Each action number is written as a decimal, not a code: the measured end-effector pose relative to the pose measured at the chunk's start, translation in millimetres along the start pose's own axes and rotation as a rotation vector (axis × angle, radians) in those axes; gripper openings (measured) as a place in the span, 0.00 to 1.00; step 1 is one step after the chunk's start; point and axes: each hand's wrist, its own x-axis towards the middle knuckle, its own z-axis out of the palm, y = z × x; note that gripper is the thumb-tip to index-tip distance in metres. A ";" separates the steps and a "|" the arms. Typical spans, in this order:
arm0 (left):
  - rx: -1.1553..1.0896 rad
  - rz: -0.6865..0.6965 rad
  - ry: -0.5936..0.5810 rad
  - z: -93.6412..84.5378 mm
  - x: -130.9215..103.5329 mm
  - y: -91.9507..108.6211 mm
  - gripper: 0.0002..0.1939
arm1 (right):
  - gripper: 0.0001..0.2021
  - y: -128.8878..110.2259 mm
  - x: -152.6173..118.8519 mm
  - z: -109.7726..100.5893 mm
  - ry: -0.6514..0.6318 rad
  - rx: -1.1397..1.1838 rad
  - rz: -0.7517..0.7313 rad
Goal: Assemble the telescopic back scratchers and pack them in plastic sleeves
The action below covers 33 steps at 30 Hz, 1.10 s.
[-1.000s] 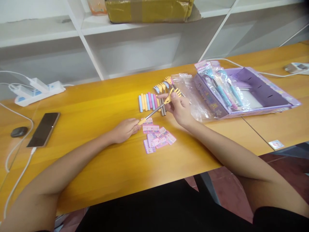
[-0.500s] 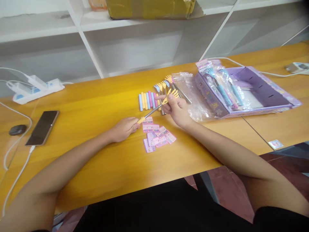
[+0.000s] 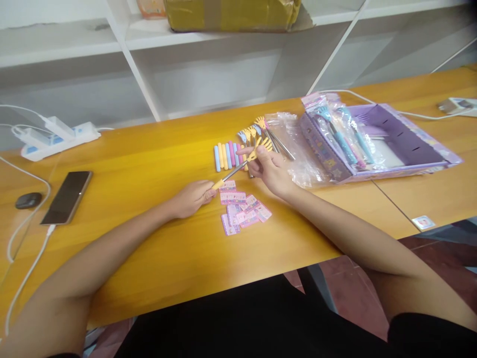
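A yellow back scratcher (image 3: pixel 235 169) with a metal rod slants between my hands above the table. My left hand (image 3: pixel 194 199) is closed around its yellow handle. At the other end, my right hand (image 3: pixel 271 168) grips the hand-shaped head between thumb and fingers, with a finger stretched out to the left. Just beyond lies a row of pastel handles (image 3: pixel 225 156) in blue, yellow, purple and pink. Behind my right hand are several scratcher heads on metal rods (image 3: pixel 261 122). Small pink and purple cards (image 3: pixel 233 198) lie in a loose pile below the scratcher.
At the right, a purple box (image 3: pixel 406 149) holds bagged back scratchers (image 3: pixel 346 136), with clear plastic bags (image 3: pixel 294 144) beside it. A phone (image 3: pixel 67 198), black mouse (image 3: pixel 29 200) and white power strip (image 3: pixel 61 139) with cables sit at the left. White shelves (image 3: pixel 208 74) stand behind.
The metal rod shows slightly shorter between the handle and the head, and my right hand has shifted a little left. Both hands keep hold of the back scratcher.
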 end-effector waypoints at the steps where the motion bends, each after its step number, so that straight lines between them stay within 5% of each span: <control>1: -0.035 -0.017 0.000 -3.9 0.0 1.6 0.21 | 0.35 -1.3 4.6 -3.4 -0.015 -0.020 0.012; 5: -0.076 -0.131 0.076 -45.5 -2.5 12.8 0.19 | 0.35 -10.1 36.6 -28.4 -0.051 -0.249 0.026; 9: 0.182 -0.206 0.061 -113.0 -8.8 35.4 0.20 | 0.30 -37.7 65.0 -46.9 -0.031 -0.728 -0.321; 12: 0.278 -0.221 0.059 -152.1 -16.7 59.7 0.21 | 0.14 -69.9 69.6 -40.4 -0.113 -0.954 -0.551; 15: 0.298 -0.215 0.103 -172.0 -29.4 86.5 0.22 | 0.14 -96.9 65.7 -27.9 -0.123 -1.049 -0.661; 21: 0.382 -0.195 0.212 -177.6 -55.3 115.1 0.22 | 0.19 -121.0 52.3 -25.2 -0.143 -1.170 -0.729; 26: 0.545 -0.141 0.409 -169.9 -56.8 109.8 0.22 | 0.14 -131.8 41.1 -21.1 -0.039 -1.154 -0.722; 33: 0.725 0.177 0.768 -152.3 -31.5 94.1 0.18 | 0.13 -129.5 42.3 -26.8 0.098 -1.057 -0.773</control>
